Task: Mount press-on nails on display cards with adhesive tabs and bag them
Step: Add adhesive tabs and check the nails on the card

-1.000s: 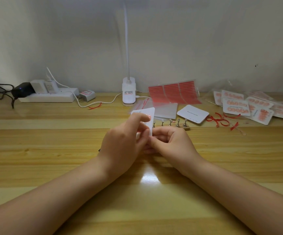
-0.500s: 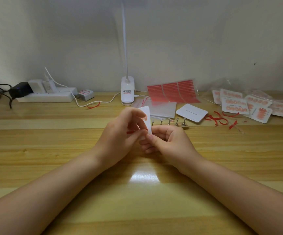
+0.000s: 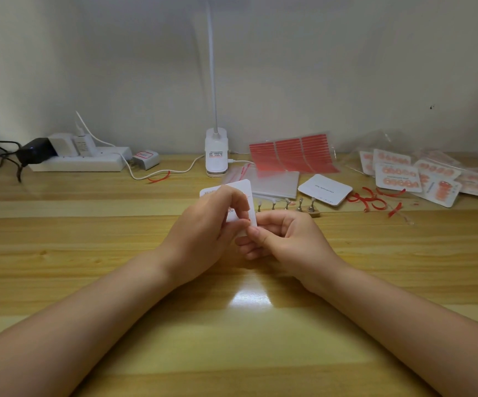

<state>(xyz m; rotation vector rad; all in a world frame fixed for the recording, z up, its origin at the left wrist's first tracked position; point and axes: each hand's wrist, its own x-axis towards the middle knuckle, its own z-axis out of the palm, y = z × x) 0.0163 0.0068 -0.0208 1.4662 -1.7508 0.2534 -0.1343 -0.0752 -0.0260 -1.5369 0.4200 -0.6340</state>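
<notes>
While both forearms rest on the wooden table (image 3: 89, 253), the left hand (image 3: 203, 227) and right hand (image 3: 286, 239) meet above its middle around a white display card (image 3: 243, 187). The left hand's curled fingers and thumb pinch the card from the left, covering most of its face, so only the upper right corner and right edge rise clear above the knuckles. The right hand's thumb and curled fingers pinch the card's lower right edge. What lies on the card under the fingers cannot be told. Just behind the hands stands a row of nail stands (image 3: 286, 203), with a second display card (image 3: 325, 189) lying flat beyond it. Red adhesive tab sheets (image 3: 292, 153) lie toward the far edge, beside a clip lamp (image 3: 216, 156). Bagged finished cards (image 3: 398, 176) pile near the far right corner, and a power strip (image 3: 77, 161) sits toward the far left.
</notes>
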